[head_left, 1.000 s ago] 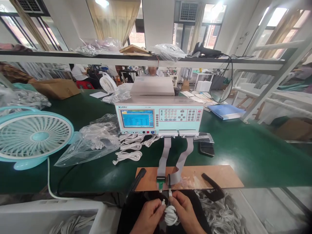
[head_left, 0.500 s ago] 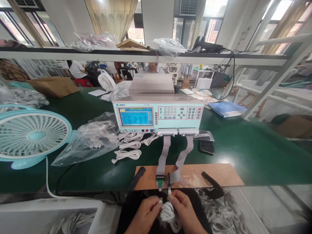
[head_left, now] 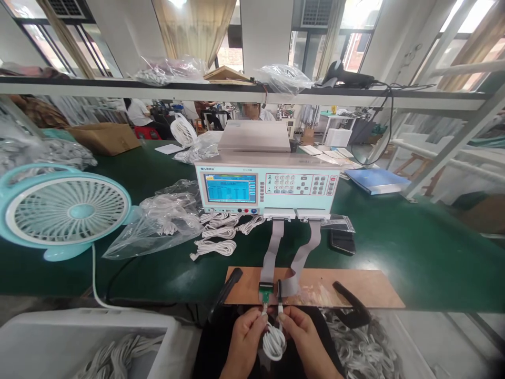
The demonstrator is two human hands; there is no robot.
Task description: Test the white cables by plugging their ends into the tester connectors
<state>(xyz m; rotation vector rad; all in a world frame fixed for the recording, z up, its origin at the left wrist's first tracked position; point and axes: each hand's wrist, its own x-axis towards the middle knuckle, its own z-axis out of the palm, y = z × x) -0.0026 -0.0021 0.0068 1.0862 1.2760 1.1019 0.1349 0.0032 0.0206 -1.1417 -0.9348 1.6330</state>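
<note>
A coiled white cable (head_left: 273, 342) hangs between my two hands. My left hand (head_left: 248, 332) pinches one of its plugs at the green circuit board (head_left: 265, 290), whose connector meets the plug. With fingers closed, my right hand (head_left: 300, 330) grips the other plug, up against the black-edged connector (head_left: 280, 295) beside the board. Grey ribbon cables (head_left: 272, 252) run from both connectors to the tester (head_left: 268, 184), whose blue screen is lit. The exact fit at each plug is partly covered by my fingers.
Bundled white cables (head_left: 216, 247) and a plastic bag of cables (head_left: 158, 221) lie left of the tester. A light-blue fan (head_left: 81, 211) stands at left. White bins (head_left: 169, 329) with cables flank my lap. A phone (head_left: 342, 241) and blue folder (head_left: 376, 181) lie right.
My left hand has moved up and forward, bringing its plug from short of the green board to the board's connector. The right hand keeps its plug at the other connector. The view has shifted slightly.
</note>
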